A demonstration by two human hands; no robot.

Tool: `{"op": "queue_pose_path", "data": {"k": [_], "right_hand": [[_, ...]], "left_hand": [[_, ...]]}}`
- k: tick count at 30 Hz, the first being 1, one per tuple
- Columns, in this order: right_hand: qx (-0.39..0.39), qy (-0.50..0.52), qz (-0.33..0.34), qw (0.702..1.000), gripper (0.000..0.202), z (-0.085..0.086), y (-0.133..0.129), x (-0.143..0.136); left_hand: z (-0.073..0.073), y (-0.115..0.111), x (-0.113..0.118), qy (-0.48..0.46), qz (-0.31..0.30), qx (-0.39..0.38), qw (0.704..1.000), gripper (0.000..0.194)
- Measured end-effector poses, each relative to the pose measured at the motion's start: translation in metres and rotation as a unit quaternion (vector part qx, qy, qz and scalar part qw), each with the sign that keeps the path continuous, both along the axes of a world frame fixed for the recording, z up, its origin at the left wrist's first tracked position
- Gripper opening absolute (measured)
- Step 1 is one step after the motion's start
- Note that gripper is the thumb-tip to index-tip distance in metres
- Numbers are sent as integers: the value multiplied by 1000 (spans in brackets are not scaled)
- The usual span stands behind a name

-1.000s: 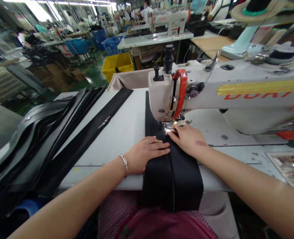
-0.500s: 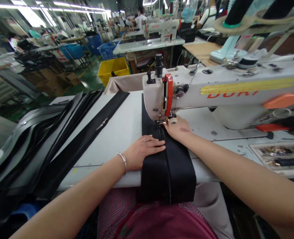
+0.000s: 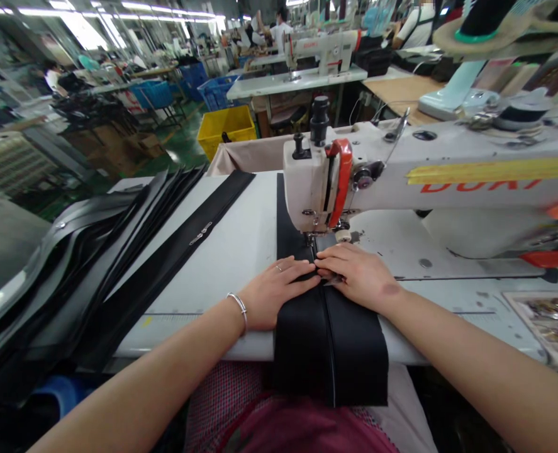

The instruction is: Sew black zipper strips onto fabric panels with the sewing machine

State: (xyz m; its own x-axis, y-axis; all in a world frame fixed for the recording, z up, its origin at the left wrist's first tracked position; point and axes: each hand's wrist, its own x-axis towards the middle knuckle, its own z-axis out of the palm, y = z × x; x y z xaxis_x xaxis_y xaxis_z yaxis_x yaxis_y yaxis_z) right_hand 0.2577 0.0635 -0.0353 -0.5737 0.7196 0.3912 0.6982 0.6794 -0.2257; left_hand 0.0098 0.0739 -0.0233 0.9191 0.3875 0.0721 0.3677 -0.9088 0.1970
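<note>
A long black strip with a zipper down its middle (image 3: 354, 352) runs under the sewing machine's needle and hangs over the table's front edge. My left hand (image 3: 279, 289) lies on its left half, fingers stretched flat, tips close to the zipper line. Just in front of the presser foot (image 3: 311, 241), my right hand (image 3: 354, 270) rests on the strip with its fingers bent and drawn together. Something small and shiny shows under those fingers, too hidden to name. Both hands' fingertips nearly meet at the zipper.
The white sewing machine (image 3: 307, 182) stands over the table (image 3: 241, 251). Left lie another black zipper strip (image 3: 179, 251) with metal sliders and a pile of black strips (image 3: 71, 251). A parts tray (image 3: 552, 321) is at the right. A yellow bin (image 3: 226, 126) stands beyond.
My right hand has drawn back from beside the presser foot toward me, its fingers now bent together over the zipper. My left hand stays flat on the strip. The whole view has shifted slightly.
</note>
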Motion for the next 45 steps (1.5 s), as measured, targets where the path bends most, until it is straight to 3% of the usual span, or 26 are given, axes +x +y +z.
{"op": "queue_pose_path", "data": {"k": [24,31,37,45], "right_hand": [[-18,7,6,1000,21,3,4,-3],[-17,6,4,1000,21,1,4,-2],[-18,12,1,1000,20,1,4,-2],[-19,14,-3,1000,21,2,5,-3]], "left_hand": [[4,2,0,8,5,-21,1000,76],[5,3,0,11,-6,-26,1000,92],[3,0,3,-48,17,-4,999,61],[0,1,4,-56,21,6,998,56]]}}
